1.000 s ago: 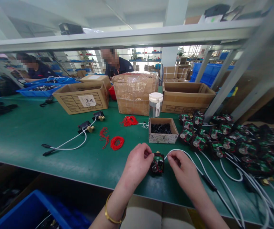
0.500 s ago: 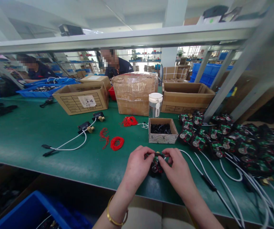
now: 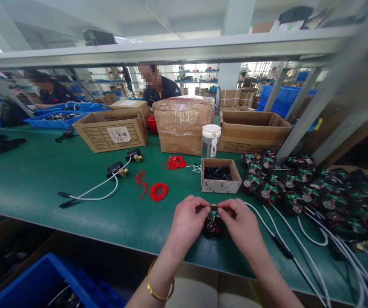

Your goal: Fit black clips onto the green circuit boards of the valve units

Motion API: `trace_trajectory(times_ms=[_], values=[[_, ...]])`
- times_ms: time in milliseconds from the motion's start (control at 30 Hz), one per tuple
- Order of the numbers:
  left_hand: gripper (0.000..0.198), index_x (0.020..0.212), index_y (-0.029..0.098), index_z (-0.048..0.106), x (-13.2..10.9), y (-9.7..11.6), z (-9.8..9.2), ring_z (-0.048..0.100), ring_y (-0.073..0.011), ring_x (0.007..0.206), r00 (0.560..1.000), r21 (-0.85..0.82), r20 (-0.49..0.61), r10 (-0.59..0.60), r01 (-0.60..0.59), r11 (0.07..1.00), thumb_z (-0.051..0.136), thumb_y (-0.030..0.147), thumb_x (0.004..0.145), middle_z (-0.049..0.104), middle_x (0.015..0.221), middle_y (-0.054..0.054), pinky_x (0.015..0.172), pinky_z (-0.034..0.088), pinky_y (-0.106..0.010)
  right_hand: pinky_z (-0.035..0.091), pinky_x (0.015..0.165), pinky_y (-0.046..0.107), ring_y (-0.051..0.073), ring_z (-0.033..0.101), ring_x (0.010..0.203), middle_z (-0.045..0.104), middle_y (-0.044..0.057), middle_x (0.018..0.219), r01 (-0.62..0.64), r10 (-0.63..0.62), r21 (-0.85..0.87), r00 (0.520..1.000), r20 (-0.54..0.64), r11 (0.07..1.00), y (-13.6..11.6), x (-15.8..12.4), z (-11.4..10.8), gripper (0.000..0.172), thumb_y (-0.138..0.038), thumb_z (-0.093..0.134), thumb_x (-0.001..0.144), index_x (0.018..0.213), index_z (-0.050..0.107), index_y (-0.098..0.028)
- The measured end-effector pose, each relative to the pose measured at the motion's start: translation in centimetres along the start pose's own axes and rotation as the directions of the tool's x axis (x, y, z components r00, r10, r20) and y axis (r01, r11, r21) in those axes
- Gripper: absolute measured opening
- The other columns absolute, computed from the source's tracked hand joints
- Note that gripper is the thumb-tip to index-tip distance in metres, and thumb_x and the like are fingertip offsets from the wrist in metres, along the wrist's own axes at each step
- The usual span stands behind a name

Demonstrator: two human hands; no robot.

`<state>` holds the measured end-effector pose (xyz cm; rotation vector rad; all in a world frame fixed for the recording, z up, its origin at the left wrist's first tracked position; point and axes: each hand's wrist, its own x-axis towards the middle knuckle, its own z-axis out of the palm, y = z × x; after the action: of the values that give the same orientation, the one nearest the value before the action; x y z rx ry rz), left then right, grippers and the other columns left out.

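My left hand (image 3: 188, 220) and right hand (image 3: 239, 224) meet at table (image 3: 42, 179) near edge, both grips pinched closed on small black part (image 3: 213, 223), fingertips at its top. Part stands on table between hands, braced from both sides; red winding on it, I think, view soft. White cable (image 3: 269, 229) trails right. Just beyond, small box (image 3: 220, 182) of black bits within reach. Red wire coils (image 3: 158, 191) left of it. Pile of like parts (image 3: 299, 188) right. Cardboard cartons (image 3: 111, 130) farther back.

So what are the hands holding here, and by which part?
Both the left hand and right hand pinch one small black module with a green board, fingertips at its top edge, on the green table.
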<state>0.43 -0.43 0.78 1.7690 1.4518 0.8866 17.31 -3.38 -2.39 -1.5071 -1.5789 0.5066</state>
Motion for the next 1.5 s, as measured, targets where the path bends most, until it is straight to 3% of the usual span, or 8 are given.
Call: trace_trajectory(times_ms=[300,500,767,867,1000,1167,1300,1500], values=[[0.016,0.081,0.024,0.080,-0.1,0.0,0.3,0.066,-0.0167,0.081,1.000,0.019,-0.017,-0.006,0.007,1.000,0.068,0.013,0.084,0.070,0.082,0.000,0.079,0.049,-0.029,0.051,0.078,0.036,0.026,0.063,0.092,0.067,0.006,0.095,-0.024,0.019,0.122,0.999,0.047,0.992,0.8,0.1,-0.7,0.027,-0.037,0.053,0.092,0.096,0.077,-0.023],[0.017,0.080,0.024,0.079,-0.2,-0.1,0.3,0.066,-0.0159,0.081,1.000,0.012,-0.025,0.015,-0.014,1.000,0.067,0.012,0.085,0.069,0.082,0.001,0.078,0.048,-0.028,0.047,0.066,0.033,0.022,0.058,0.073,0.063,0.004,0.086,-0.049,0.045,0.113,0.998,0.035,0.992,0.3,0.2,-0.2,0.024,-0.041,0.060,0.088,0.090,0.074,-0.022],[0.016,0.082,0.023,0.079,-0.4,-0.2,0.4,0.065,-0.0163,0.082,1.000,-0.029,-0.026,0.016,-0.017,0.999,0.068,0.013,0.086,0.069,0.083,0.000,0.079,0.049,-0.028,0.047,0.081,0.036,0.025,0.062,0.092,0.068,0.005,0.095,-0.114,0.089,0.202,0.988,0.128,0.973,1.3,0.5,-0.8,0.028,-0.041,0.056,0.089,0.096,0.075,-0.022],[0.014,0.088,0.022,0.080,-0.6,-0.5,0.1,0.067,-0.0173,0.084,1.000,-0.092,0.021,0.006,-0.004,0.996,0.067,0.017,0.088,0.071,0.088,-0.001,0.079,0.051,-0.029,0.047,0.079,0.036,0.025,0.063,0.088,0.069,0.005,0.095,-0.130,0.095,0.224,0.982,0.162,0.966,1.5,0.6,-0.8,0.028,-0.044,0.059,0.091,0.096,0.074,-0.021],[0.022,0.096,0.023,0.082,-0.4,-1.0,-0.6,0.069,-0.0198,0.098,0.996,-0.175,0.090,0.009,0.007,0.985,0.061,0.015,0.090,0.075,0.098,-0.004,0.091,0.051,-0.032,0.046,0.072,0.034,0.022,0.061,0.078,0.067,0.003,0.087,-0.134,0.103,0.208,0.983,0.154,0.969,1.3,0.8,-0.6,0.026,-0.045,0.062,0.088,0.090,0.071,-0.021],[0.024,0.101,0.022,0.082,-0.2,-1.5,-0.7,0.069,-0.0215,0.104,0.991,-0.227,0.130,-0.021,0.050,0.973,0.062,0.016,0.090,0.076,0.103,-0.005,0.098,0.049,-0.035,0.046,0.072,0.033,0.022,0.061,0.078,0.066,0.003,0.087,-0.110,0.080,0.180,0.983,0.164,0.978,1.2,1.1,-0.9,0.026,-0.044,0.059,0.087,0.088,0.071,-0.021],[0.019,0.096,0.021,0.082,-0.2,-1.4,-0.1,0.069,-0.0206,0.094,0.994,-0.233,0.095,-0.063,0.083,0.969,0.068,0.016,0.085,0.075,0.098,-0.005,0.089,0.051,-0.033,0.045,0.069,0.032,0.021,0.060,0.076,0.064,0.002,0.085,-0.109,0.080,0.171,0.982,0.169,0.979,0.9,1.2,-0.9,0.027,-0.047,0.060,0.086,0.086,0.070,-0.021],[0.018,0.094,0.022,0.082,-0.8,-1.4,0.5,0.066,-0.0176,0.083,0.999,-0.219,-0.007,-0.035,0.032,0.975,0.067,0.017,0.085,0.071,0.092,-0.003,0.079,0.050,-0.030,0.045,0.073,0.032,0.021,0.060,0.079,0.064,0.001,0.087,-0.092,0.053,0.200,0.981,0.189,0.976,1.4,1.1,-0.9,0.024,-0.044,0.061,0.088,0.088,0.071,-0.022]])
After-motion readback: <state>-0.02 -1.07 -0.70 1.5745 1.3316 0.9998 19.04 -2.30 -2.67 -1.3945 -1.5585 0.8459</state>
